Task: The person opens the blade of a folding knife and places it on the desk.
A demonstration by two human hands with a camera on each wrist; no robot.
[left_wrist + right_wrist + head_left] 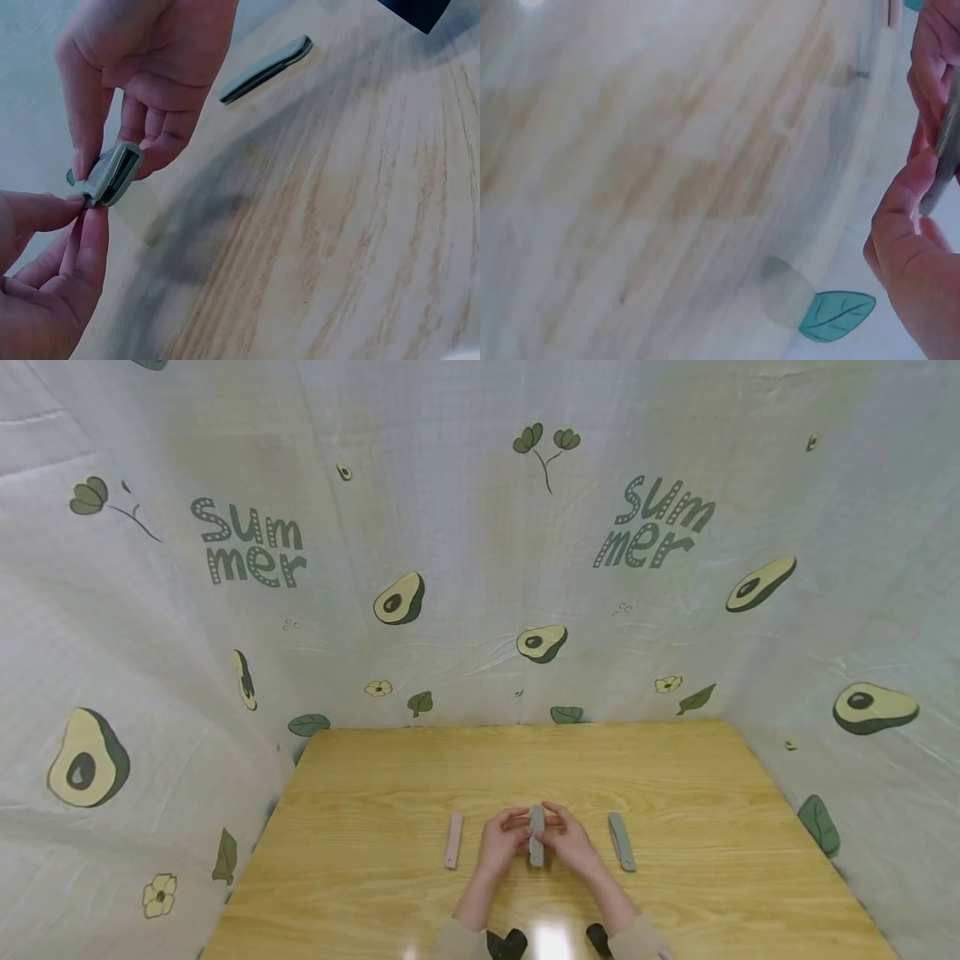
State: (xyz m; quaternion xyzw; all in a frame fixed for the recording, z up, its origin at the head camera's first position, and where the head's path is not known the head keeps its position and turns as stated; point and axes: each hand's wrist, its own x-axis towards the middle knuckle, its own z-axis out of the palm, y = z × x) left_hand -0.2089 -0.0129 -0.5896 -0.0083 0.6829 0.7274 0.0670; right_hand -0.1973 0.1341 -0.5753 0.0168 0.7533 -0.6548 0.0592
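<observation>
Both hands hold a grey-green folding knife (537, 847) upright above the middle of the table, its long handle slotted along one side. My left hand (498, 845) pinches its edge between thumb and fingers, seen at lower left in the left wrist view. From the other side my right hand (576, 845) grips it with thumb and curled fingers. Whether a blade is drawn out cannot be made out. To the left lies a pink folding knife (453, 841); to the right, a second grey-green folding knife (622, 842), its dark slot visible in the left wrist view.
The wooden table (375, 777) meets white cloth walls (465, 527) printed with avocados and leaves at the back and both sides. Dark wrist-camera mounts (507, 945) sit by the sleeves at the near edge.
</observation>
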